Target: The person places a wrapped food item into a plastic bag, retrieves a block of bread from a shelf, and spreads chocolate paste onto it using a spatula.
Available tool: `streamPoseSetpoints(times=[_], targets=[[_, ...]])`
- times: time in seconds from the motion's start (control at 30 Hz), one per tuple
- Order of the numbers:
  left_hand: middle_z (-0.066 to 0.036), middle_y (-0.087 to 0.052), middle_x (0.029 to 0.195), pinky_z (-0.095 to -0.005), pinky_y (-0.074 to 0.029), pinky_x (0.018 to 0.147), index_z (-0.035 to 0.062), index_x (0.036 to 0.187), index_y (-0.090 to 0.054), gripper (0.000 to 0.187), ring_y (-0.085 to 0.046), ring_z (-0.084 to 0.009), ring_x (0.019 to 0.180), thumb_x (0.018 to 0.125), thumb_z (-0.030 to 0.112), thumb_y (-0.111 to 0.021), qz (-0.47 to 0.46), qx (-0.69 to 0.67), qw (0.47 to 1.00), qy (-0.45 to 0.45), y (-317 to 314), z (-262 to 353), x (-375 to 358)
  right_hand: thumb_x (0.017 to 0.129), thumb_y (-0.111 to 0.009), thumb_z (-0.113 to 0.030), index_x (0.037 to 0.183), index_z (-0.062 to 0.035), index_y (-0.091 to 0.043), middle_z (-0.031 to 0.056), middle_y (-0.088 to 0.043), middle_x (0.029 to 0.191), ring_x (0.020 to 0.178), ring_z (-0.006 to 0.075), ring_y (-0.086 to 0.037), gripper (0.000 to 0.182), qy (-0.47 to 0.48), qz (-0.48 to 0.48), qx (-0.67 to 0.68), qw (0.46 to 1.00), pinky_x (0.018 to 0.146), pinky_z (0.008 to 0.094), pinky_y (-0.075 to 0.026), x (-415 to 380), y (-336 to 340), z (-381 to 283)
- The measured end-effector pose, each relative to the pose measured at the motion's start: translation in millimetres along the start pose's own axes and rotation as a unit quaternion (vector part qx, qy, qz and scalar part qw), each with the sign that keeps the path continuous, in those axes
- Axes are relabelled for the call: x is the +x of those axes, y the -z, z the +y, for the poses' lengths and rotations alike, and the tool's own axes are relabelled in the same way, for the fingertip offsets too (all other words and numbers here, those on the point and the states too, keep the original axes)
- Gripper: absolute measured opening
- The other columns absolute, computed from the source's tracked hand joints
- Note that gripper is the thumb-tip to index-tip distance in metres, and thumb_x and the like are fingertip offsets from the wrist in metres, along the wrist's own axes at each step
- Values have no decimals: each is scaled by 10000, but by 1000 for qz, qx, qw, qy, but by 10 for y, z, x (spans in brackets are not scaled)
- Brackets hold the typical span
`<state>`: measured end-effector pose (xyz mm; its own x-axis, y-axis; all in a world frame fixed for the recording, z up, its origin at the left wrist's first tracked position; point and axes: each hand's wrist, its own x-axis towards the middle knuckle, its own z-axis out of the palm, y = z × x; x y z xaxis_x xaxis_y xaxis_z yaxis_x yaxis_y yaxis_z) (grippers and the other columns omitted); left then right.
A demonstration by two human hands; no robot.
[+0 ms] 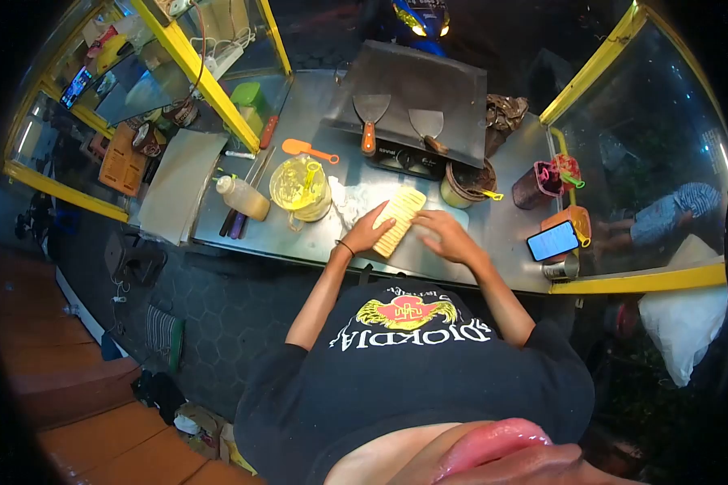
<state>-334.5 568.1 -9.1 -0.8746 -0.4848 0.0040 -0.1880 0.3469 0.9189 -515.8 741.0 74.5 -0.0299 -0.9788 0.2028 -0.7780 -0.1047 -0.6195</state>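
A pale yellow, ridged loaf of bread (399,223) lies at a slant near the front edge of the metal counter. My left hand (366,229) grips its left side, thumb over the top and fingers along the edge. On the other side, my right hand (447,238) has its fingers stretched out and apart, the tips at the loaf's right edge. Crumpled white wrapping (349,202) is beside the loaf to the left. A clear jug of yellow spread (298,191) stands further left, with a yellow-handled tool in it.
Behind the loaf is a black griddle (416,89) with two scrapers (369,121) on it. A pot (466,187) stands before it. To the left are a squeeze bottle (244,199) and an orange spatula (310,151); to the right, a dark red container (535,186) and a phone (552,240).
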Motion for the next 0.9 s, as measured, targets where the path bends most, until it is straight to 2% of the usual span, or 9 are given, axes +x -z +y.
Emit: streamPoseSetpoints(times=[0.17,0.23,0.27,0.4,0.53,0.63,0.7,0.83,0.9], targets=[[-243,-481,1355,-357,-365,1046,-19,1394,-383,638,-470,-323,1267,915,352,-583,-27,1,999,31,8,19,58,842,-649,-176,994,-30,-635,150,-624,924,875,327,-591,211,-157,350,-113,917,798,415,-458,-190,935,181],[-252,-468,1357,-368,-341,1069,-17,1396,-375,653,-435,-351,1289,890,329,-602,80,180,980,-33,-84,120,120,869,-631,-231,945,-26,-635,147,-598,876,819,345,-571,219,-233,343,-265,871,750,420,-450,-377,1073,385],[-266,-402,1395,-429,-307,1088,-12,1411,-340,731,-373,-404,1309,839,326,-643,99,219,970,-43,-167,196,139,867,-632,-378,873,-14,-647,187,-628,843,793,377,-600,364,-337,270,-194,881,717,444,-457,-445,1123,463],[-277,-238,1484,-538,-237,1095,20,1454,-274,874,-258,-442,1357,756,292,-723,84,379,920,-64,-430,531,51,792,-630,-591,691,19,-642,263,-637,718,768,438,-641,619,-448,206,-94,865,684,477,-485,-317,1006,590],[-272,-272,1468,-481,-270,1096,3,1441,-287,875,-294,-429,1343,739,289,-724,88,394,911,-81,-367,450,85,798,-653,-525,745,25,-674,284,-640,755,800,444,-642,553,-454,142,-132,869,725,484,-490,-124,1045,428],[-249,-291,1473,-417,-282,1109,-6,1446,-280,839,-299,-374,1367,783,272,-712,47,300,950,-66,-217,304,174,823,-649,-459,721,19,-646,236,-631,670,705,398,-646,489,-396,116,-124,902,665,484,-481,-80,1024,611],[-213,-321,1476,-352,-287,1112,-14,1453,-265,790,-320,-294,1372,841,261,-682,6,-8,997,-74,-53,81,248,826,-661,-365,789,11,-656,247,-639,718,745,415,-644,377,-369,162,-132,906,681,497,-481,-79,1103,617],[-126,-478,1370,-286,-401,1005,13,1446,-313,590,-488,-193,1224,943,209,-552,-19,-399,910,111,202,100,137,841,-652,-289,873,-4,-658,250,-645,769,798,439,-632,287,-353,156,-174,906,681,503,-485,-68,1303,645],[-118,-490,1358,-274,-415,981,17,1444,-319,571,-500,-177,1205,954,217,-533,-17,-441,888,128,222,147,80,860,-623,-244,868,9,-647,264,-639,771,800,450,-627,255,-350,148,-204,902,687,505,-490,-46,1248,732]])
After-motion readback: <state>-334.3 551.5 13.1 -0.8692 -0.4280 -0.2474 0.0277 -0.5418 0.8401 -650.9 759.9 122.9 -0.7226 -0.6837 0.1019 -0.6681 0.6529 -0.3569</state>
